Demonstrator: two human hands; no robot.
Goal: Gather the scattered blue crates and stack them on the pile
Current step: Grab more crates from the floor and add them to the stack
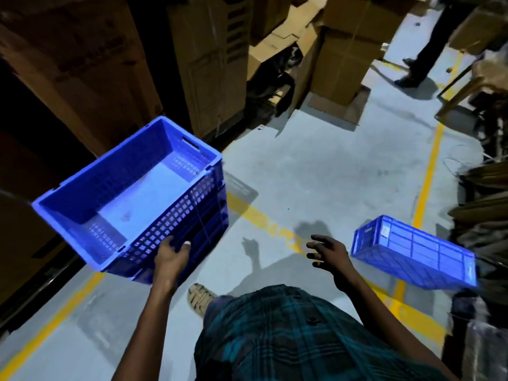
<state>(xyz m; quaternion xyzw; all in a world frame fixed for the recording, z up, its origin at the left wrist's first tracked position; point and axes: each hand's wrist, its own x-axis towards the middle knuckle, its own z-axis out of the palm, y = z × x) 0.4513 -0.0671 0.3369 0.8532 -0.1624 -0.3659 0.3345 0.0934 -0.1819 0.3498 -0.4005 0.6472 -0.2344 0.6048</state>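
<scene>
An empty blue crate [129,193] with perforated walls hangs above the floor at the left, its opening facing up. My left hand [171,257] grips its near lower side wall. A second blue crate [415,254] lies upside down on the floor at the right, its ribbed bottom showing. My right hand [327,251] hovers in the air with fingers spread, holding nothing, a short way left of that overturned crate. No pile of crates is in view.
Tall cardboard boxes [214,64] line the left side and back. Yellow lines [428,171] mark the grey floor. A person's legs [428,48] stand at the far right back. Dark clutter [483,215] fills the right edge. My sandalled foot [199,298] steps forward.
</scene>
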